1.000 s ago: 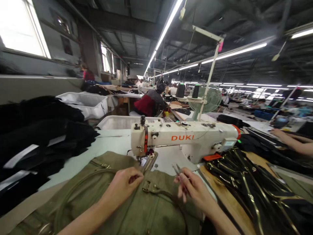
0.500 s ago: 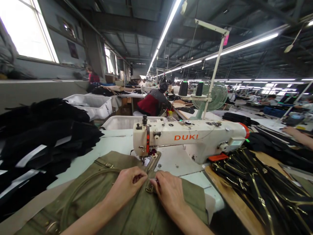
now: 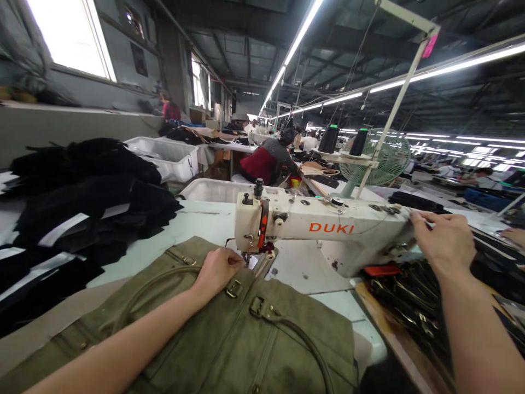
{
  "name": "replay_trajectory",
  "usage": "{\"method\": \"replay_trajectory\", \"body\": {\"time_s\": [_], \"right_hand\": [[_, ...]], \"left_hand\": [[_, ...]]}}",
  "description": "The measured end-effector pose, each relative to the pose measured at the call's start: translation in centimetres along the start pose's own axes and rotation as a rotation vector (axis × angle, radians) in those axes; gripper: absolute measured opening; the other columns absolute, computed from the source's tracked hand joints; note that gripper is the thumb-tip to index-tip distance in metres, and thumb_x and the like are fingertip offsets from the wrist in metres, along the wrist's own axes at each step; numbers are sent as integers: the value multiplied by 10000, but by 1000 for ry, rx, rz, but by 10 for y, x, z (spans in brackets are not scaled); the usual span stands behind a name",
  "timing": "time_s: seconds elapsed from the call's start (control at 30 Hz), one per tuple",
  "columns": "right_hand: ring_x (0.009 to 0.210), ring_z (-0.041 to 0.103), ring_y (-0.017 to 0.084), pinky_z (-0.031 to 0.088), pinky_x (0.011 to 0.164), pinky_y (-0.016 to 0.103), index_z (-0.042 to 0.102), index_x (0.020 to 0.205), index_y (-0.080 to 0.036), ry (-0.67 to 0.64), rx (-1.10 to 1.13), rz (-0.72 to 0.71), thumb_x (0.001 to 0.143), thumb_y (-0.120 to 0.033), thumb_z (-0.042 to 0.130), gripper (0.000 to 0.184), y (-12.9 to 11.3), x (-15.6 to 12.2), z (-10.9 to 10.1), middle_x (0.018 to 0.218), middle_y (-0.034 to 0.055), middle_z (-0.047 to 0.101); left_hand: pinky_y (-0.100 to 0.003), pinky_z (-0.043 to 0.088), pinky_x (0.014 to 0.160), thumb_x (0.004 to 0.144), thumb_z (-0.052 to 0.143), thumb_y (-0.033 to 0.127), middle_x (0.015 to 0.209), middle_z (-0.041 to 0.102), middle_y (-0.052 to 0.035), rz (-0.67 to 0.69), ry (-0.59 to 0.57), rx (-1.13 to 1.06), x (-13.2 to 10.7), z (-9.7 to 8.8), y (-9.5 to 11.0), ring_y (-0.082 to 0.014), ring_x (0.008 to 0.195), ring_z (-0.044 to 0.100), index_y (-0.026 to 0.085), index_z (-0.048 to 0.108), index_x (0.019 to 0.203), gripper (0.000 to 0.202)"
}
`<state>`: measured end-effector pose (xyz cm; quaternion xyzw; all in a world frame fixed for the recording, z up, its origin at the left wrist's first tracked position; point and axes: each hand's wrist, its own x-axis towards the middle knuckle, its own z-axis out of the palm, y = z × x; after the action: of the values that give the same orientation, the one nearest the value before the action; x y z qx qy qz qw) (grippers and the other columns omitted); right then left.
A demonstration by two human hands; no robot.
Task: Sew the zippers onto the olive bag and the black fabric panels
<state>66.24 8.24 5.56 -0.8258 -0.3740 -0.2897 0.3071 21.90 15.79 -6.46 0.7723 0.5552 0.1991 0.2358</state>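
Note:
An olive-green fabric bag with rolled handles and brass-coloured buckles lies spread in front of me, its top edge and zip tape at the needle of a white DUKI sewing machine. My left hand rests on the bag just left of the presser foot. Its thumb and fingers are pinched together, and what sits between them is hidden. My right hand is off the bag, reaching to the machine's right end, with fingers curled over the handwheel, which the hand mostly covers.
Black cut pieces are heaped at left. White plastic bins stand behind the table. Black straps with gold-coloured metal lie on a board at right. Thread cones and a fan rise behind the machine. A co-worker sits ahead.
My right hand has left the bag and moved right and up to the handwheel. My left hand has shifted slightly up, closer to the needle. The view has turned slightly left.

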Motion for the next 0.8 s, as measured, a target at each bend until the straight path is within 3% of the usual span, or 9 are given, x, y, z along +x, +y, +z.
{"method": "replay_trajectory", "body": {"time_s": [0.17,0.27,0.33,0.4,0.47,0.5,0.57,0.67,0.8], "right_hand": [[1053,571,372,408,808,457,742,1124,-73,17,-17,-39,918,-349,606,370,-4,-6,1,997,239,610],[1202,482,404,376,950,501,669,1215,-24,280,21,-111,887,-291,658,422,-43,-48,-22,1149,310,584],[1048,565,320,428,883,452,697,1107,-141,241,281,-370,989,-361,493,323,-81,-94,-31,1024,202,642],[857,620,225,479,787,341,691,923,-178,-187,593,-671,1005,-315,456,284,-120,-144,-27,907,106,662],[878,650,181,481,765,268,714,951,-227,-681,603,-760,997,-274,496,228,-152,-184,-8,958,50,691],[893,660,172,476,759,248,723,978,-244,-816,542,-754,989,-264,520,204,-164,-199,5,977,34,701],[907,669,184,468,755,248,727,980,-225,-904,425,-713,980,-253,541,189,-181,-214,32,981,45,709],[936,665,223,460,765,274,702,990,-161,-865,356,-672,977,-237,525,194,-193,-216,65,1006,100,706],[942,658,232,454,780,283,678,978,-138,-839,334,-652,970,-207,510,182,-196,-217,84,1029,125,698]], "left_hand": [[-410,542,904,939,674,198,965,739,-29,-30,30,3,1,8,0,-206,946,699,149,715,934,64],[-401,543,894,940,673,202,972,740,-32,-56,43,22,2,10,0,-204,945,699,155,717,932,65],[-394,543,877,946,663,209,939,738,-27,-70,56,44,1,12,0,-200,913,699,155,716,924,79],[-386,542,846,952,650,215,880,732,-18,-82,71,69,0,14,0,-195,860,697,154,716,914,98],[-372,538,811,952,642,221,842,727,-12,-97,86,93,0,16,0,-192,820,691,158,720,911,108],[-363,533,795,950,640,225,836,728,-11,-104,94,104,-1,17,0,-192,812,688,162,724,913,111],[-344,519,763,946,636,239,832,732,-13,-117,111,127,-1,19,0,-195,805,687,172,732,925,118],[-306,480,695,934,630,258,818,739,-14,-139,138,163,-3,21,1,-217,808,692,204,751,923,133],[-278,415,632,922,620,273,817,751,1,-157,154,200,-4,21,3,-240,832,705,264,771,894,154]]}}
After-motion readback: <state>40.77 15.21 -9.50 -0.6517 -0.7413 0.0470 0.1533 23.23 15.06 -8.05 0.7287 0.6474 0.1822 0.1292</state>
